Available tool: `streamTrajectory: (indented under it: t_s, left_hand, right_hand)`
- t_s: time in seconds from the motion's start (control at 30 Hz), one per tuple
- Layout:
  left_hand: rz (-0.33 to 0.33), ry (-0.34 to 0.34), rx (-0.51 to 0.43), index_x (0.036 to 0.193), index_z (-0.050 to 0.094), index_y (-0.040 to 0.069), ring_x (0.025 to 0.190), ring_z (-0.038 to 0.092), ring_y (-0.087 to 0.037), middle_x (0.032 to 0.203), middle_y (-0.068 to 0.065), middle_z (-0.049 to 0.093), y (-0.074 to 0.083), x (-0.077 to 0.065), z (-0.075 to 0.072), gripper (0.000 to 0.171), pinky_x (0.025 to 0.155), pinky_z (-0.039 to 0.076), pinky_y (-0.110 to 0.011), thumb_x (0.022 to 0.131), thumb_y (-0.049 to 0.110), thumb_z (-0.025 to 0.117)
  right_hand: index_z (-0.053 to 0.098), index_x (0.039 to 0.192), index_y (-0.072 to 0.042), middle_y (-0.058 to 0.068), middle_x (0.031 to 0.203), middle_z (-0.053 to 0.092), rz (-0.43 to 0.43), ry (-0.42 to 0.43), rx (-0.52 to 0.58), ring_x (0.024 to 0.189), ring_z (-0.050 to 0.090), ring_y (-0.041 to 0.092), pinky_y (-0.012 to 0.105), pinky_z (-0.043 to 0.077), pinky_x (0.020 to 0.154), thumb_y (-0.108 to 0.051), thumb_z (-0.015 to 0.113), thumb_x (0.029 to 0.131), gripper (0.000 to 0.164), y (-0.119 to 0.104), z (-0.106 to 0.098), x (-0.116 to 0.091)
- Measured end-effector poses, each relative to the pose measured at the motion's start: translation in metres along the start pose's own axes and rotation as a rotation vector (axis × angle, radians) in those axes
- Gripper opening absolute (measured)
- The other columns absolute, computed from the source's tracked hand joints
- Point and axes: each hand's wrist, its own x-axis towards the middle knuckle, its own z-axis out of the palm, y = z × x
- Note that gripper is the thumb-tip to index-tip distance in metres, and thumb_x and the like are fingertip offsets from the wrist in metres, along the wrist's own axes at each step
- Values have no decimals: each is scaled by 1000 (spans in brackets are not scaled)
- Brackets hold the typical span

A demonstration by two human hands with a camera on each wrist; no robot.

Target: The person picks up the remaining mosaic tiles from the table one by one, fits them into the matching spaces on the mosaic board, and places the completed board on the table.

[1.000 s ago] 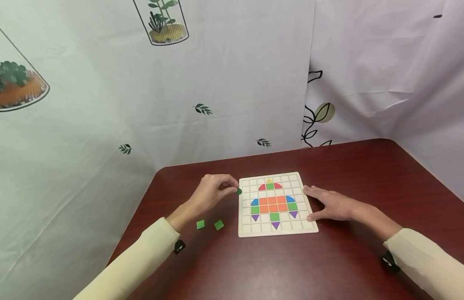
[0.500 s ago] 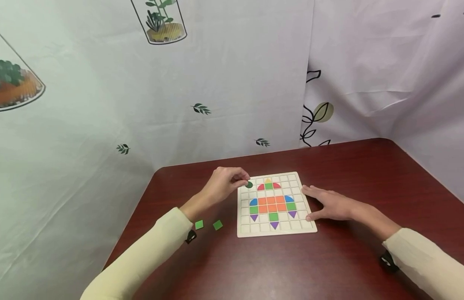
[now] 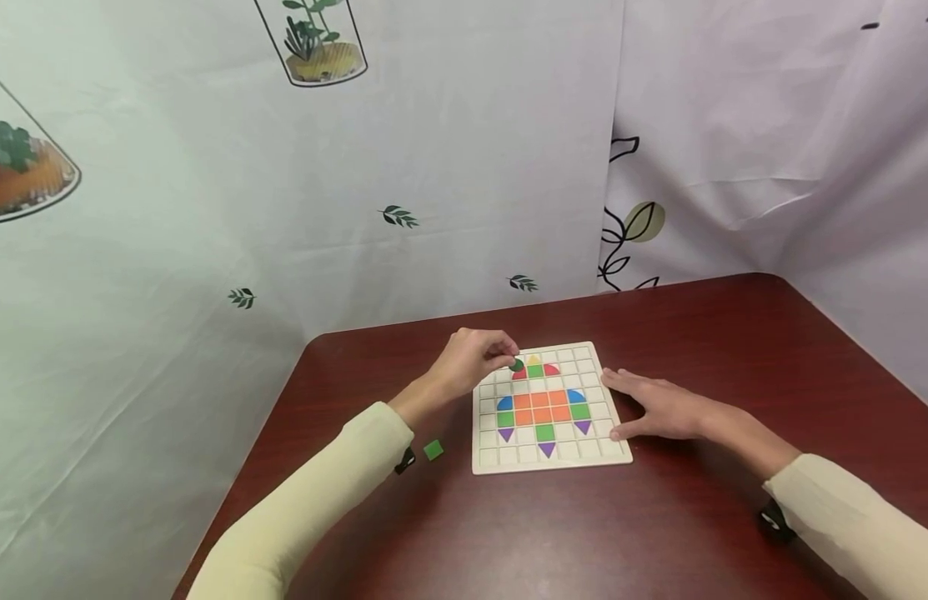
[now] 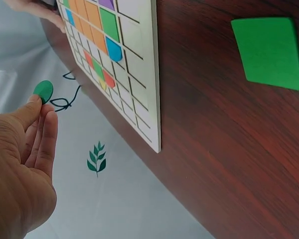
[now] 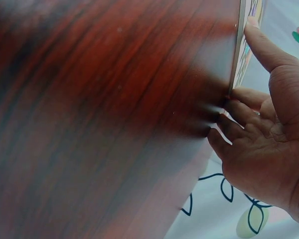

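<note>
My left hand [image 3: 473, 360] pinches a round dark green disc [image 3: 517, 365] between thumb and fingertips, over the upper part of a white gridded board [image 3: 489, 457]. In the left wrist view the disc [image 4: 44, 91] shows its flat face, held apart from the board. Coloured pieces lie in the board's cells: orange squares [image 3: 540, 407], green squares, blue and red quarter-rounds, purple triangles and a yellow triangle. With fingers extended, my right hand [image 3: 662, 407] touches the board's right edge; in the right wrist view its thumb and fingertips [image 5: 252, 21] meet that edge.
A loose green square tile [image 3: 433, 450] lies on the dark red wooden table [image 3: 554, 533], left of the board. Behind the table hangs a pale curtain [image 3: 464, 167] with plant prints.
My left hand has carried the green disc rightward and slightly up, from the board's left edge to above its red piece. The left forearm now hides one loose green tile. My right hand stays.
</note>
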Motion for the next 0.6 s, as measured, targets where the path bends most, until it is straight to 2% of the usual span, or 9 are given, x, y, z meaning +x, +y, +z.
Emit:
streamTrajectory:
  t_s: [0.37,0.6]
  left_hand:
    - [-14,-41,4,105,80,11,87,70,-4,96,5,77,1,11,22,8,82,57,-20,97,14,80]
    - [-59,-81,10,104,80,15,87,68,-3,96,8,77,2,15,32,8,82,56,-21,97,17,80]
  right_hand:
    - [36,163,1,25,169,31,0,-2,-1,156,24,50,68,34,116,-53,84,88,104,0,0,0]
    - [37,162,1,25,168,32,2,4,-3,155,25,50,68,34,116,-52,85,88,103,-1,0,0]
